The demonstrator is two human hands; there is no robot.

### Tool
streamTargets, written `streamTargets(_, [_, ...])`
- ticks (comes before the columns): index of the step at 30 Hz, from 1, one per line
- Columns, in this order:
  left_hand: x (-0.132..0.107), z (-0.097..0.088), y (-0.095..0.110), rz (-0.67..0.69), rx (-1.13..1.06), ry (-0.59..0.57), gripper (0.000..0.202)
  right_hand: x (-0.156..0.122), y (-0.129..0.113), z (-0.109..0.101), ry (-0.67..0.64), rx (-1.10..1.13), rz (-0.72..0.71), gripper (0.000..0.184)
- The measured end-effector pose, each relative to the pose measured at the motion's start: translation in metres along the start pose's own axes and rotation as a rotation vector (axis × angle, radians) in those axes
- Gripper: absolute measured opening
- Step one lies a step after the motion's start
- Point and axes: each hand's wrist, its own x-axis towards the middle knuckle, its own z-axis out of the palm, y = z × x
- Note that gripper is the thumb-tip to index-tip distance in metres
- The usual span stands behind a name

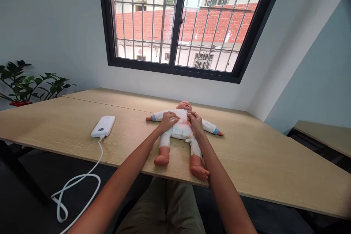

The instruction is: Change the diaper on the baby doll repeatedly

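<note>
A baby doll [181,131] lies on its back on the table, head toward the window and arms spread wide. It wears a white outfit with blue cuffs and a faint print; its feet are bare. My left hand [168,120] rests on the left side of the doll's torso, fingers stretched out over the cloth. Over the other side of the chest, my right hand [194,121] has thumb and fingers pinched together. What is between those fingertips, perhaps a bit of the clothing, is too small to make out.
On the wooden table [260,153], to the left, lies a white power bank [103,126]; its white cable [100,150] hangs over the front edge. A potted plant [30,82] stands beyond the left end. Behind the table is a barred window [175,67].
</note>
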Motion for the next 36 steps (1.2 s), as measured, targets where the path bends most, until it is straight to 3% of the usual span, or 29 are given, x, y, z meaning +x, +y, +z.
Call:
streamTargets(3, [-0.001, 0.003, -0.001, -0.004, 0.027, -0.074, 0.015, -0.001, 0.001, -0.003, -0.008, 0.033, 0.03, 0.038])
streamTargets(6, [0.0, 0.005, -0.001, -0.019, 0.006, -0.047, 0.013, -0.003, 0.001, -0.005, -0.085, -0.001, 0.047, 0.049])
streamTargets(10, [0.003, 0.005, -0.002, -0.075, -0.02, 0.153, 0.029, -0.006, 0.002, -0.004, -0.099, -0.07, 0.075, 0.064])
streamTargets(14, [0.004, 0.001, -0.008, -0.181, -0.027, 0.321, 0.049, -0.007, 0.002, -0.004, -0.054, -0.045, 0.096, 0.064])
streamTargets(23, [-0.001, 0.007, -0.019, -0.104, -0.006, 0.271, 0.049, -0.009, 0.002, -0.001, 0.029, -0.012, 0.07, 0.057])
streamTargets(36, [-0.001, 0.009, -0.023, -0.21, -0.065, 0.173, 0.046, -0.005, 0.006, -0.004, 0.022, -0.06, 0.124, 0.056])
